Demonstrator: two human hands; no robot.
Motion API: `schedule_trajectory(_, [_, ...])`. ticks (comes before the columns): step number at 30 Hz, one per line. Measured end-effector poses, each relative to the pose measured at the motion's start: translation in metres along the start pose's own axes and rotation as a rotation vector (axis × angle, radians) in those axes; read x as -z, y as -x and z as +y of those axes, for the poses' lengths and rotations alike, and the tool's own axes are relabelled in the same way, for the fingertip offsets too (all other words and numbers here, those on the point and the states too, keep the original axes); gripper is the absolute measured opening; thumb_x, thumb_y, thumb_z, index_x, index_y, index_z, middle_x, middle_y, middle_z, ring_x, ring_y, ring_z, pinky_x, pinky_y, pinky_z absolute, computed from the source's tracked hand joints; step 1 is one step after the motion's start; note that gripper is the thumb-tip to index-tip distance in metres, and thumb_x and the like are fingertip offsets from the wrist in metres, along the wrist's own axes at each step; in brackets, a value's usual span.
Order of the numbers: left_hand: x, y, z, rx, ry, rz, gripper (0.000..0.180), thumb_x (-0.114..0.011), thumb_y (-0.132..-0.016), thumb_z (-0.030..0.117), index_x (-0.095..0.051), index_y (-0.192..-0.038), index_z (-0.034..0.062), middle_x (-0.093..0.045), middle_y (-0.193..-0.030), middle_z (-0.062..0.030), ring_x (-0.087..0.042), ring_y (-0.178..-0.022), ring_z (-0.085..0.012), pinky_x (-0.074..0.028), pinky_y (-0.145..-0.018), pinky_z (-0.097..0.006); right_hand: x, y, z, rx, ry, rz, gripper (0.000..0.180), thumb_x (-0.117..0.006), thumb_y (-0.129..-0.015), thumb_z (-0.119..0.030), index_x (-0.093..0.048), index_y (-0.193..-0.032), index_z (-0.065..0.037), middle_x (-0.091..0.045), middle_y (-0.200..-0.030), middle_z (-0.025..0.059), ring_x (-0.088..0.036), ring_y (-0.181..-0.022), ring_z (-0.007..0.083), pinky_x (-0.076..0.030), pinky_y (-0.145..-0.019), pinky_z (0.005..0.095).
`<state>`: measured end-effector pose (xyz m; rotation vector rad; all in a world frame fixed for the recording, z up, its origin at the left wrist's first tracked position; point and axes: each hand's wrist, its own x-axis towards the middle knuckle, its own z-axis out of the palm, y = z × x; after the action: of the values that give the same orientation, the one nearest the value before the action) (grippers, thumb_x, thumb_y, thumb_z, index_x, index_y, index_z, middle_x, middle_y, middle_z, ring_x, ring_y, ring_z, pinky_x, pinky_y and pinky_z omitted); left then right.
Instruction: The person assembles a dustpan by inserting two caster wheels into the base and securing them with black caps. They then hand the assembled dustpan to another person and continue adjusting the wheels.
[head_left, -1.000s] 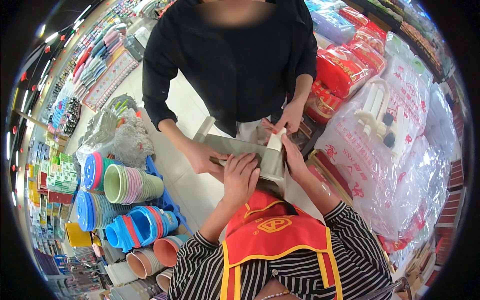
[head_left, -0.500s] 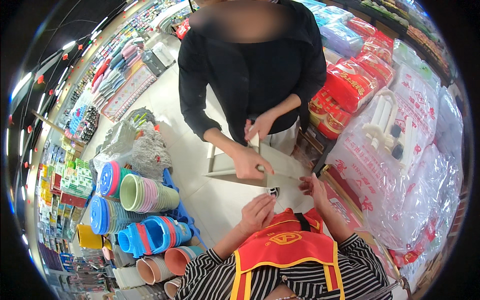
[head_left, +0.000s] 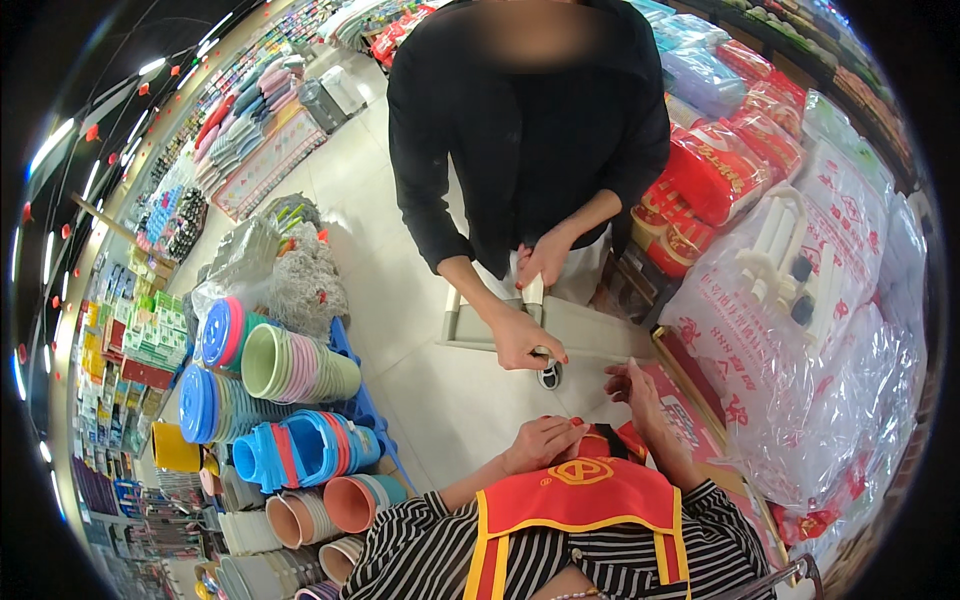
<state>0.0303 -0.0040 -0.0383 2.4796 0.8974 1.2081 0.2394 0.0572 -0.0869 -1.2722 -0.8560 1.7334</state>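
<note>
My left hand (head_left: 545,443) is held in front of my red apron (head_left: 580,500), its fingers curled and pressed together with nothing visible in them. A little to the right, my right hand (head_left: 633,392) is raised with its fingers apart and nothing in it. Across from me a person in black (head_left: 520,150) handles a beige-grey plastic rack (head_left: 590,325) with pale tube legs. One of that person's hands (head_left: 527,340) grips a tube end; the other (head_left: 543,262) is around an upright tube. Neither of my hands touches the rack.
Stacked plastic buckets (head_left: 330,450) and pails (head_left: 300,365) stand at the left, with grey mop heads (head_left: 305,285) behind. On the right, a plastic-wrapped pile (head_left: 800,350) bears white tube parts (head_left: 775,250). Red packages (head_left: 720,170) lie beyond it.
My left hand has lowered and its fingers have curled in. My right hand has stayed near its place. The rack, in the other person's hands, now sits flatter and slightly further right.
</note>
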Motion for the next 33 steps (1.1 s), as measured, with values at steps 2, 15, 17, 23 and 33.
schedule_trajectory(2, [-0.001,0.002,0.000,0.012,0.019,-0.007,0.047,-0.067,-0.067,-0.004,-0.057,-0.112,0.0013,-0.058,-0.069,-0.0047,-0.060,-0.063,-0.0216,-0.051,-0.053,-0.029,-0.001,0.000,0.001,0.007,-0.009,-0.023,0.055,-0.034,-0.100,-0.044,-0.063,-0.102,0.002,-0.061,-0.076,0.0055,-0.058,-0.070,0.0127,-0.045,-0.065,0.0260])
schedule_trajectory(15, [0.006,-0.003,-0.004,0.026,0.068,0.015,0.035,-0.065,-0.070,-0.004,-0.060,-0.104,-0.0002,-0.057,-0.069,-0.0059,-0.059,-0.062,-0.0192,-0.050,-0.053,-0.028,-0.010,-0.005,0.006,-0.017,0.049,-0.023,0.055,-0.036,-0.099,-0.045,-0.065,-0.100,0.001,-0.063,-0.075,0.0058,-0.058,-0.068,0.0122,-0.045,-0.064,0.0257])
schedule_trajectory(17, [0.005,0.001,-0.003,0.016,0.060,0.024,0.034,-0.065,-0.070,-0.004,-0.060,-0.104,-0.0001,-0.057,-0.069,-0.0055,-0.059,-0.061,-0.0187,-0.049,-0.052,-0.028,-0.011,-0.004,0.006,-0.004,0.057,-0.045,0.054,-0.036,-0.099,-0.045,-0.065,-0.100,0.001,-0.063,-0.075,0.0059,-0.058,-0.068,0.0123,-0.045,-0.064,0.0256])
schedule_trajectory(23, [0.008,0.002,-0.001,0.055,0.071,-0.023,0.036,-0.064,-0.070,-0.004,-0.058,-0.105,0.0002,-0.058,-0.069,-0.0043,-0.058,-0.060,-0.0178,-0.047,-0.051,-0.028,-0.014,0.001,0.012,-0.081,0.060,-0.025,0.054,-0.037,-0.098,-0.045,-0.065,-0.099,0.001,-0.062,-0.074,0.0057,-0.058,-0.068,0.0123,-0.044,-0.063,0.0252])
schedule_trajectory(33, [0.009,0.002,0.001,0.030,0.054,0.013,0.031,-0.063,-0.072,-0.003,-0.059,-0.102,0.0002,-0.059,-0.068,-0.0044,-0.059,-0.060,-0.0183,-0.049,-0.052,-0.028,-0.018,0.008,0.009,-0.075,0.100,-0.053,0.053,-0.036,-0.100,-0.042,-0.063,-0.101,0.003,-0.060,-0.074,0.0063,-0.056,-0.069,0.0142,-0.045,-0.066,0.0268])
